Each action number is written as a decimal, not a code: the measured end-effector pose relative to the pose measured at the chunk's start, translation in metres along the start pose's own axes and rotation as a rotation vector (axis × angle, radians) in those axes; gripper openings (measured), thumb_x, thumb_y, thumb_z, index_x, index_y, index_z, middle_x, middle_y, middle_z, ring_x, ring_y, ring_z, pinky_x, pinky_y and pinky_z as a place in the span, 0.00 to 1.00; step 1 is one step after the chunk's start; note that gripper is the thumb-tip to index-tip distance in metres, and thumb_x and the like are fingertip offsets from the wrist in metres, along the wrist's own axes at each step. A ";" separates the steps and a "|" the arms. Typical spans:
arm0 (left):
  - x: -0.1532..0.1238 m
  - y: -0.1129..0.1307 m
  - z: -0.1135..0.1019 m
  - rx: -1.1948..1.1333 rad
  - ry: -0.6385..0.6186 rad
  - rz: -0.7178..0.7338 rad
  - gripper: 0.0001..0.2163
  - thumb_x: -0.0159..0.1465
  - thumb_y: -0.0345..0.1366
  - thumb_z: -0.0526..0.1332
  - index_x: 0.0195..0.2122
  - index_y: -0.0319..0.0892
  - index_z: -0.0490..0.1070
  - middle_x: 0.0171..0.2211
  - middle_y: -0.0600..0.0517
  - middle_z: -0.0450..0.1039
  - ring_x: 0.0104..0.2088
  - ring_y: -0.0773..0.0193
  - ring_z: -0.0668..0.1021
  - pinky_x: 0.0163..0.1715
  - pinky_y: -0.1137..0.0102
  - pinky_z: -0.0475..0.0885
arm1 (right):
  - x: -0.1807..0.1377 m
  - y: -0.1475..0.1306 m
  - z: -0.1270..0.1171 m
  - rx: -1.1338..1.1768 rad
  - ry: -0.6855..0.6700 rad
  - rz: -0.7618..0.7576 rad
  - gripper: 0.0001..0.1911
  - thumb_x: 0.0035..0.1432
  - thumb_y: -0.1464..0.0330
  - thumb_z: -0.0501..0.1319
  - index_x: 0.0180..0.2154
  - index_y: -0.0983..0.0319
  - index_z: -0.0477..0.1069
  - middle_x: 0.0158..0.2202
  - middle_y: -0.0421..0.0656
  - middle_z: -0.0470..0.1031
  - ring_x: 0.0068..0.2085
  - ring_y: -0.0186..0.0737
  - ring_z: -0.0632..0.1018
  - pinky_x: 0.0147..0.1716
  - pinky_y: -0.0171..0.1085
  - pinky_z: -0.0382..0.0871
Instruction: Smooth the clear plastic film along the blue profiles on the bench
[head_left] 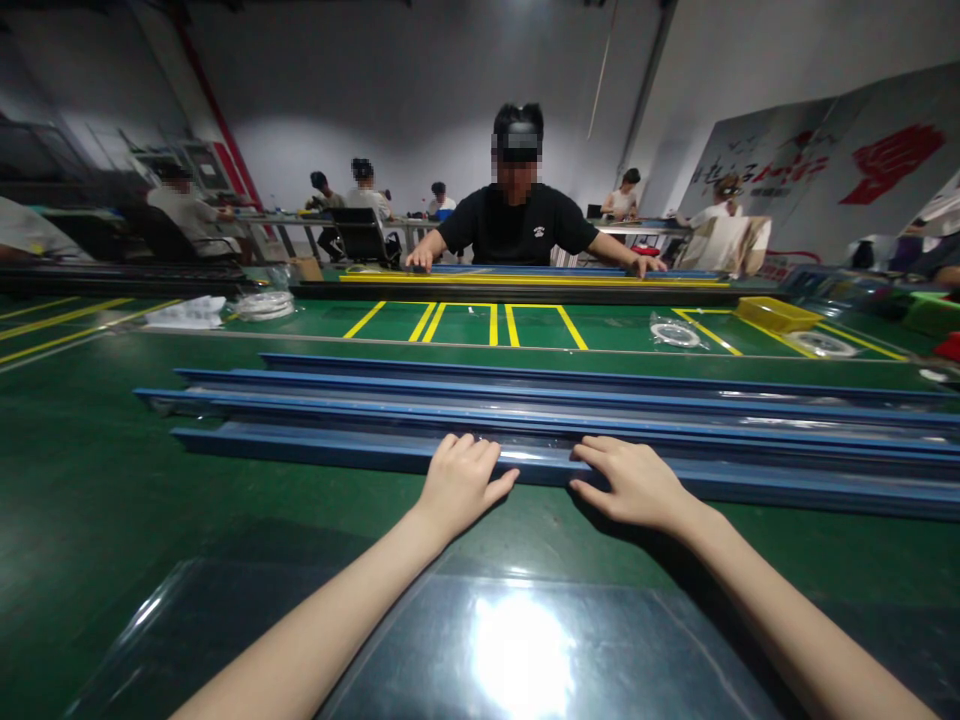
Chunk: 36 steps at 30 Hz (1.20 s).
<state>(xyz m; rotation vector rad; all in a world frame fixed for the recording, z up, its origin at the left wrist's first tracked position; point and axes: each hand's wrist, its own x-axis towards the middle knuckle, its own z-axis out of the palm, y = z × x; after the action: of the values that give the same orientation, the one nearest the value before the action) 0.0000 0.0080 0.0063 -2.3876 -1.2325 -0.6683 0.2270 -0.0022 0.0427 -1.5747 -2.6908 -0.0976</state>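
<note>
Several long blue rails (315,443) lie side by side across the green table (90,470), running left to right. My left hand (461,480) rests on the nearest rail, fingers curled over its front edge. My right hand (634,482) lies a little to the right on the same rail, fingers extended flat along it. A clear strip (525,425) glints along the rails just beyond my fingers.
Across the table a person in a black shirt (517,225) presses both hands on another long rail (525,283). Yellow lines (465,322) mark the table's middle. Coiled clear bags (262,304) lie left, a yellow tray (776,313) right. A glossy sheet (480,640) lies nearest me.
</note>
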 end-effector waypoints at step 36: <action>-0.002 0.000 0.002 -0.018 0.019 -0.051 0.14 0.61 0.46 0.50 0.26 0.41 0.63 0.24 0.53 0.69 0.27 0.64 0.69 0.29 0.68 0.56 | 0.005 0.014 0.002 0.410 0.046 0.112 0.14 0.46 0.56 0.57 0.22 0.60 0.60 0.24 0.37 0.68 0.26 0.33 0.67 0.24 0.31 0.55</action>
<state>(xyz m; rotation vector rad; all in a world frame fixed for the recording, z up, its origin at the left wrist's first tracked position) -0.0007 0.0081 0.0037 -2.3662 -1.2881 -0.7194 0.2370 0.0096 0.0416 -1.5597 -2.3783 0.3877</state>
